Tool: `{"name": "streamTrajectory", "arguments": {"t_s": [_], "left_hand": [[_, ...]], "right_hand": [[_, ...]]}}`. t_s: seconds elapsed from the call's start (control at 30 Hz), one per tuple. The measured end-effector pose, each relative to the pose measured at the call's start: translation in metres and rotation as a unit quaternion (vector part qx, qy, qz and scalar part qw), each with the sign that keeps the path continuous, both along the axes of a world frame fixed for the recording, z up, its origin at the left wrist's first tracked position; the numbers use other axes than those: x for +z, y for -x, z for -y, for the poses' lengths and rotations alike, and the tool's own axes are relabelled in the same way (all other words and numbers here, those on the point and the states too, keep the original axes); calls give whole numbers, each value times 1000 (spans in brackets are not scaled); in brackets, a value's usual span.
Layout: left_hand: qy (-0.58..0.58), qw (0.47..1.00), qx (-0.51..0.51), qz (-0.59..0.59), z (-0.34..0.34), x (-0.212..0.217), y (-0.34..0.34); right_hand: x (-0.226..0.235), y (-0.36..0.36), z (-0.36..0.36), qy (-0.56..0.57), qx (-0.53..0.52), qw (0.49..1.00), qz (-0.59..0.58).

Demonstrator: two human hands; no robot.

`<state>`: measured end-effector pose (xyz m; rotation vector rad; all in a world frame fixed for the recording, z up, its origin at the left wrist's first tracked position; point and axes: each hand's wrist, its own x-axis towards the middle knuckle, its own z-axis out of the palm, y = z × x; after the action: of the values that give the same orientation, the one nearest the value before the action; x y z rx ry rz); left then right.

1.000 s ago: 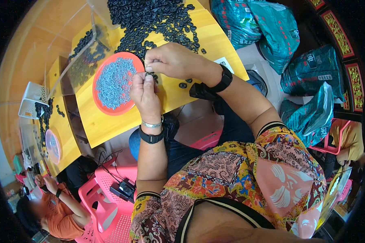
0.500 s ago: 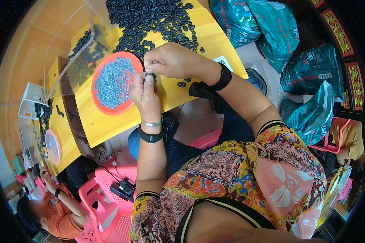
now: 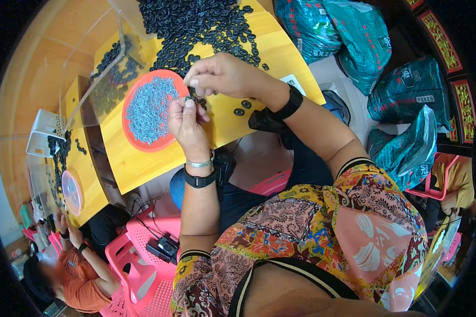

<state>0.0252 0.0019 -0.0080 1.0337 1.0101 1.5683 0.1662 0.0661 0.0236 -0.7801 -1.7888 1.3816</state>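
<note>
My left hand (image 3: pixel 187 124) is closed on a small black oval plastic piece (image 3: pixel 199 106), held between thumb and fingers above the table's near edge. Just above it, my right hand (image 3: pixel 225 75) has thumb and forefinger pinched together; whatever lies between them is too small to make out. Left of both hands, an orange-red bowl (image 3: pixel 138 146) holds many small silvery screws (image 3: pixel 150 110). Beyond my hands a large heap of black oval pieces (image 3: pixel 193 21) spreads over the yellow table (image 3: pixel 143 168). Two loose black pieces (image 3: pixel 243 108) lie right of my hands.
A clear plastic panel (image 3: pixel 98 79) stands at the table's left. Past it are a white basket (image 3: pixel 43 134), another bowl (image 3: pixel 71 193) and a person in orange (image 3: pixel 82 277). Pink chairs (image 3: pixel 148 240) stand lower left; green sacks (image 3: pixel 357 42) fill the right.
My right hand has lifted slightly away from the left, and its fingers have loosened a little. The black piece in my left hand shows more now. The person at left has raised both hands.
</note>
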Motion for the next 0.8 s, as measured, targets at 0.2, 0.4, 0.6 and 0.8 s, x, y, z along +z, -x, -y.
{"name": "streamTrajectory", "arguments": {"t_s": [0.2, 0.4, 0.6, 0.8], "left_hand": [[9, 1000, 3, 12, -1, 0, 2], [12, 1000, 23, 8, 0, 7, 8], [-5, 998, 54, 19, 0, 13, 14], [4, 999, 48, 21, 0, 14, 13]], "right_hand": [[6, -9, -2, -81, -23, 994, 67], [13, -24, -3, -161, -92, 968, 168], [3, -48, -8, -165, -64, 933, 314], [-7, -23, -1, -261, -63, 912, 310]]}}
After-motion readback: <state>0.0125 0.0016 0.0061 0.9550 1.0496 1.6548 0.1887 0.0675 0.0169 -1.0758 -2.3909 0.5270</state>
